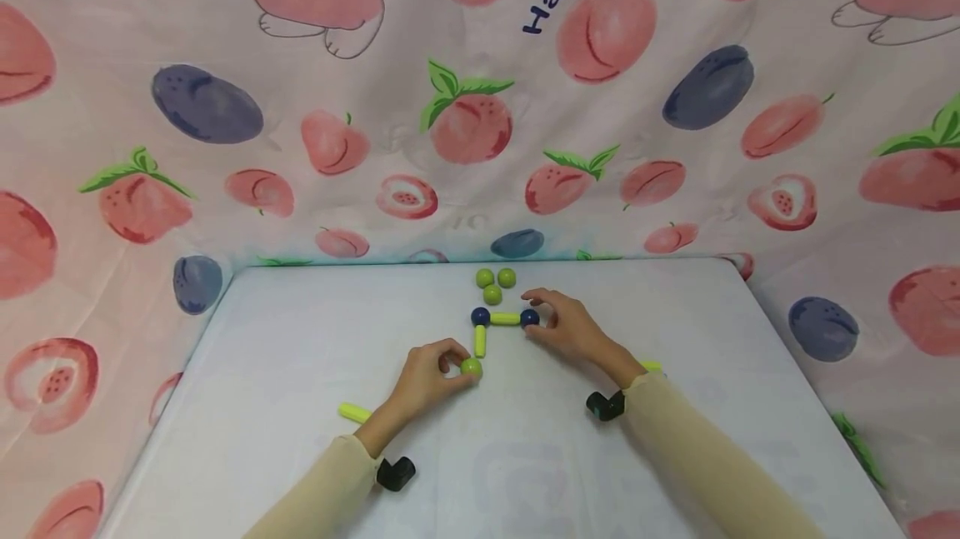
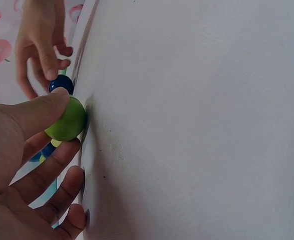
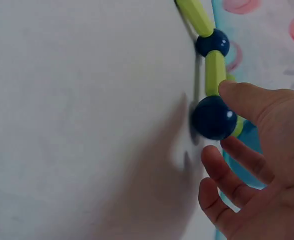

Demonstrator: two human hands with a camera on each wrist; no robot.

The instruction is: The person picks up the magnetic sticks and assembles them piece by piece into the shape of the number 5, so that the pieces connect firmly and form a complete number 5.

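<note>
Two rods (image 1: 505,319) are joined; the left hand (image 1: 425,378) pinches a green ball (image 1: 472,368), perhaps unattached, the right hand (image 1: 567,328) a blue ball (image 1: 530,317); three balls (image 1: 492,295) remain near the table's (image 1: 300,339) far edge.

A small draped-off corner, its wider room hidden: pink cloth (image 1: 405,89) printed with fruit and the word "Happy" rises behind and along both sides of a white-topped desk (image 1: 540,456); home or studio, I cannot tell
</note>
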